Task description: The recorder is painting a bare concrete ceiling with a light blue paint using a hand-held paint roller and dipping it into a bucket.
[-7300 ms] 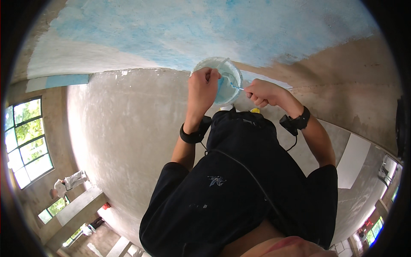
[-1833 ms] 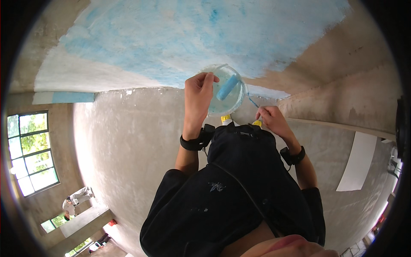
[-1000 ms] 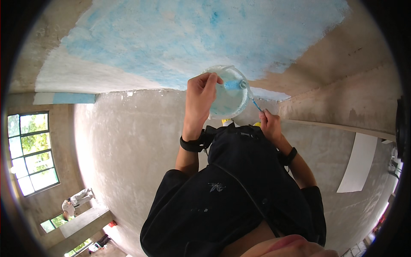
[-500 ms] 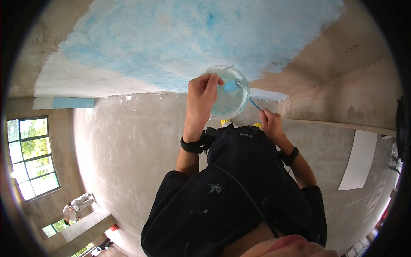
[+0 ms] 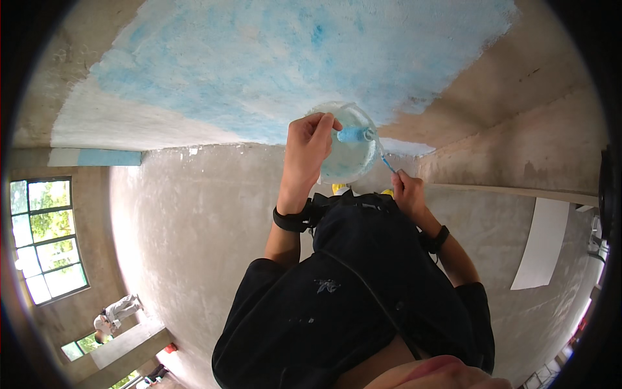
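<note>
My right hand (image 5: 408, 191) is closed round the thin blue handle (image 5: 388, 163) of a small paint roller. Its light-blue roller sleeve (image 5: 353, 134) lies level over the mouth of a round, pale, translucent bucket (image 5: 343, 176) with watery blue-white paint inside. My left hand (image 5: 310, 144) is closed over the bucket's left side, thumb pressed to the bent forefinger. Its fingertips come right by the sleeve's left end; what they grip is hidden. A pale curved strip (image 5: 363, 115), perhaps the bucket's handle, runs along the far right rim.
Ahead rises a wall (image 5: 259, 71) coated in patchy pale blue and white, bare brown plaster at right. Yellow-and-white shoes (image 5: 340, 188) show below the bucket on the grey concrete floor (image 5: 194, 214). A white board (image 5: 541, 243) lies at right. Another person (image 5: 115, 314) is far off, lower left.
The roller sleeve has turned level and shifted slightly right and nearer, its left end staying near my left fingertips. My right hand has dropped slightly; my left hand barely moves.
</note>
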